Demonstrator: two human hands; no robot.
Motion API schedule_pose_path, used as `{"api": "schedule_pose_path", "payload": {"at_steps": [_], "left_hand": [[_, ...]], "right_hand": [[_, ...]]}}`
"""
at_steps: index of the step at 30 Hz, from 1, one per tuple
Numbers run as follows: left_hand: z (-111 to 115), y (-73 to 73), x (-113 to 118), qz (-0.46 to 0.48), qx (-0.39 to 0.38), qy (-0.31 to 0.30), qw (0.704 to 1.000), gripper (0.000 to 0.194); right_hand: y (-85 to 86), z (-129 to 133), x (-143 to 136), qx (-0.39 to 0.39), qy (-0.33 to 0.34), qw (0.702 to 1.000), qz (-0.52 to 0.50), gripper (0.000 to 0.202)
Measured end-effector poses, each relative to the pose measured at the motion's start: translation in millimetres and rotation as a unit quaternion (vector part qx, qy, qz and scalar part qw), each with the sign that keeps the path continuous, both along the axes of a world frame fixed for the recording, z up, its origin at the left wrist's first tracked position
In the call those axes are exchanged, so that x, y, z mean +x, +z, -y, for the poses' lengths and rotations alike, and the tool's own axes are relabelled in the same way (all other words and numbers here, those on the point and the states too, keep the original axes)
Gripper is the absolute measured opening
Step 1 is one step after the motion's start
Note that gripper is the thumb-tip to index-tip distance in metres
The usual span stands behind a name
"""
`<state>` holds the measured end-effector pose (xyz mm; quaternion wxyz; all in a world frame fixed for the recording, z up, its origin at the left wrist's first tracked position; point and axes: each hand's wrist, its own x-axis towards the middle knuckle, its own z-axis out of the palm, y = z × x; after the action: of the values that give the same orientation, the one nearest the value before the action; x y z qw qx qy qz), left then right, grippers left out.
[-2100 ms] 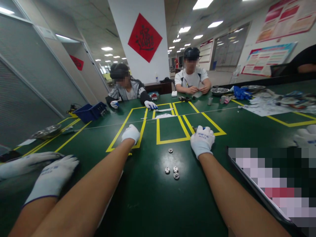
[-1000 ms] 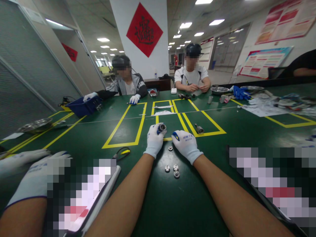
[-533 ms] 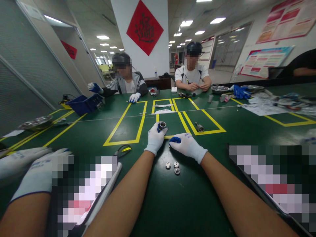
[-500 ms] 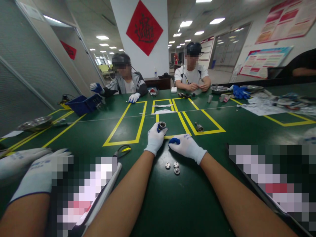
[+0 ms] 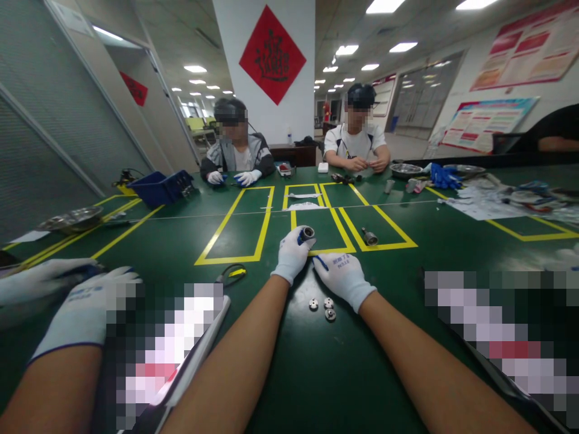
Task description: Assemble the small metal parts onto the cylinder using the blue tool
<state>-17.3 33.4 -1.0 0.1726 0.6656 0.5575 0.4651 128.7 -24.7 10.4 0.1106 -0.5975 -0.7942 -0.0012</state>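
Observation:
My left hand [image 5: 292, 258], in a white glove with blue fingers, is closed around a dark cylindrical metal part [image 5: 308, 233]. The part's round, hollow end faces up. Close by on the right, my right hand [image 5: 341, 274], gloved the same way, is curled with its back up and fingers turned under. Whatever its fingertips hold, if anything, is hidden. Below the hands, three small round metal discs [image 5: 329, 303] lie on the green table [image 5: 289, 374]. A second metal cylinder with a thin stem [image 5: 370, 237] lies beyond my right hand, inside a yellow taped outline.
Black-edged screens flank my forearms, the left screen [image 5: 194, 355] beside a co-worker's gloved hand [image 5: 85, 307]. A looped cable [image 5: 235, 273] lies near it. Farther off are a blue bin [image 5: 160, 188], metal trays [image 5: 406, 170], papers [image 5: 479, 196] and two seated people.
My right hand has turned its fingers downward, and its blue fingertips now show less. My left hand still holds the metal cylinder. Across the table, the left person's raised hand has come down. The view has shifted slightly.

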Motion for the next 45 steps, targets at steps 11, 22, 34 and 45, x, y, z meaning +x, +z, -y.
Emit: {"api": "schedule_pose_path", "payload": {"at_steps": [11,22,34,45], "left_hand": [[-5,-6.4,-3,-0.032,0.038,0.021,0.999,0.032],[-8,-10.4,-3,-0.018,0.033,-0.006,0.999,0.036],[1,-4.5,1,-0.069,0.036,-0.049,0.996,0.037],[-2,-7.7,2,-0.099,0.048,-0.079,0.991,0.038]], "right_hand": [[-6.5,9,19,0.043,-0.119,0.984,-0.128,0.035],[0.0,3,12,0.014,-0.018,1.000,0.005,0.033],[0.1,0,20,0.016,-0.032,0.999,0.017,0.033],[-12.4,-8,25,0.145,-0.029,0.988,-0.049,0.027]]}}
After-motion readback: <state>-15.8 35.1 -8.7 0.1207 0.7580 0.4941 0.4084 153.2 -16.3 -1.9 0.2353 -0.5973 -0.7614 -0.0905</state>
